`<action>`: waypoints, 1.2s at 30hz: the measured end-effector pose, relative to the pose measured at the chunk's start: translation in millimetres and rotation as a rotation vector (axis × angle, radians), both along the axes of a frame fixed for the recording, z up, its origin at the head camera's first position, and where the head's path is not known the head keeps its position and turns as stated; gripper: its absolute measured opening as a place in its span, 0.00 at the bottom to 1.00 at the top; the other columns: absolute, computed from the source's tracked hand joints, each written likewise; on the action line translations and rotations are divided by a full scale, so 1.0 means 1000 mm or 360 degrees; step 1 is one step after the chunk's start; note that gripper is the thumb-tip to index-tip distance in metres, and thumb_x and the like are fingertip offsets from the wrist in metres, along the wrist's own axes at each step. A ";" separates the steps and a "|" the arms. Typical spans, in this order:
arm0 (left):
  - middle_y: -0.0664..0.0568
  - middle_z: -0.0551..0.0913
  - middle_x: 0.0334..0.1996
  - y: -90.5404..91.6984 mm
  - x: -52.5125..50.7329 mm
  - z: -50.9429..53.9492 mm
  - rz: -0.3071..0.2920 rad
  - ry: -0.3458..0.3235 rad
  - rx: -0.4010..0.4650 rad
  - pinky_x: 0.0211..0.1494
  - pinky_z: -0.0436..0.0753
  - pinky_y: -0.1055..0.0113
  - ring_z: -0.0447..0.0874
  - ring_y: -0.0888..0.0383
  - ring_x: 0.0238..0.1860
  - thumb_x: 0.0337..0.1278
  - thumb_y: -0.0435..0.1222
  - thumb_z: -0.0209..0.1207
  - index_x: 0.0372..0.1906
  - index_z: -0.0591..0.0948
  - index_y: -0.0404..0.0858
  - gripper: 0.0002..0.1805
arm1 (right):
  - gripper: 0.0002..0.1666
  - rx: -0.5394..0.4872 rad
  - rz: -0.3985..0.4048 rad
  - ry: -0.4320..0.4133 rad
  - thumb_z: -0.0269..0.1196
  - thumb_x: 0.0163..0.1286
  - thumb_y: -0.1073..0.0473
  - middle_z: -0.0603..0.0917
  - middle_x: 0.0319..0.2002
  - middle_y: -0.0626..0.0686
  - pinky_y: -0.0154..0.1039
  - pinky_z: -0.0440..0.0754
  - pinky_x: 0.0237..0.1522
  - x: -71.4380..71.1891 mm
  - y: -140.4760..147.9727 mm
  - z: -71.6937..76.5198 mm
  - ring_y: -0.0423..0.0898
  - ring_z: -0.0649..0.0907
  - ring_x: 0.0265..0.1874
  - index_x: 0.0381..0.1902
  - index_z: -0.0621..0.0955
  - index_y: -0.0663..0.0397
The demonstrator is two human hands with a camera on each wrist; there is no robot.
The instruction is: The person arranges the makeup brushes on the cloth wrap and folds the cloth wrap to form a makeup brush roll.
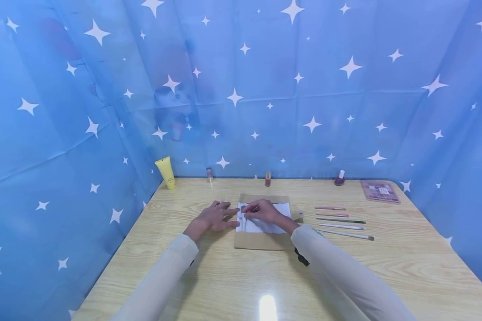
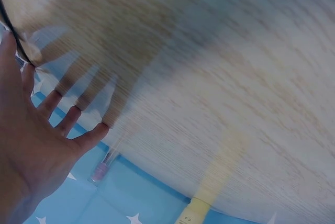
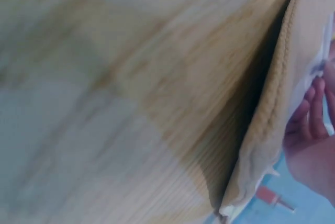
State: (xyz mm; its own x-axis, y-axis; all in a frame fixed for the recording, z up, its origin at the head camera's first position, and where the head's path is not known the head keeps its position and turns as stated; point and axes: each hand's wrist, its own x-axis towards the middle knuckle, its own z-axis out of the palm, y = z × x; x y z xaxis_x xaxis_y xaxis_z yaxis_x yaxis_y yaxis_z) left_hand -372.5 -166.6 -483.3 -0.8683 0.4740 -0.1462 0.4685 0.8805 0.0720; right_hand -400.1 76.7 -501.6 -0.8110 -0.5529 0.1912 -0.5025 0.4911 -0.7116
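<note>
A brown case with a white lining lies spread on the table, its stitched edge close up in the right wrist view. My right hand reaches over the lining and pinches a slim pale makeup brush near its dark tip, at the case's left side. Fingers hide part of that brush. Just left of the case, my left hand rests with its fingers spread, the fingertips touching the case's left edge. In the left wrist view the left hand holds nothing.
Several makeup brushes lie in a row right of the case. Along the back stand a yellow tube, a lip gloss tube, a small red bottle and a dark nail polish bottle. A palette lies at the back right.
</note>
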 end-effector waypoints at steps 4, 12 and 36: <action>0.45 0.57 0.82 0.000 0.001 0.002 -0.0008 -0.0001 0.0024 0.74 0.67 0.38 0.57 0.39 0.79 0.72 0.69 0.45 0.80 0.64 0.60 0.38 | 0.12 0.0014 0.0000 -0.0013 0.70 0.71 0.63 0.91 0.45 0.55 0.39 0.86 0.48 0.002 0.002 0.003 0.47 0.89 0.43 0.50 0.89 0.60; 0.45 0.57 0.82 0.002 0.004 0.002 0.0005 -0.0034 0.0046 0.74 0.66 0.37 0.55 0.38 0.79 0.72 0.68 0.47 0.80 0.65 0.59 0.38 | 0.14 0.0003 0.0047 0.0054 0.71 0.70 0.63 0.92 0.44 0.57 0.39 0.88 0.46 0.013 0.017 0.014 0.50 0.91 0.41 0.51 0.88 0.64; 0.45 0.59 0.81 0.000 0.003 0.002 -0.0015 -0.0022 0.0072 0.71 0.69 0.35 0.56 0.37 0.78 0.69 0.68 0.51 0.80 0.67 0.59 0.39 | 0.14 0.0010 0.0099 0.0170 0.69 0.71 0.63 0.91 0.44 0.60 0.44 0.89 0.45 0.052 0.119 0.044 0.52 0.90 0.42 0.50 0.87 0.67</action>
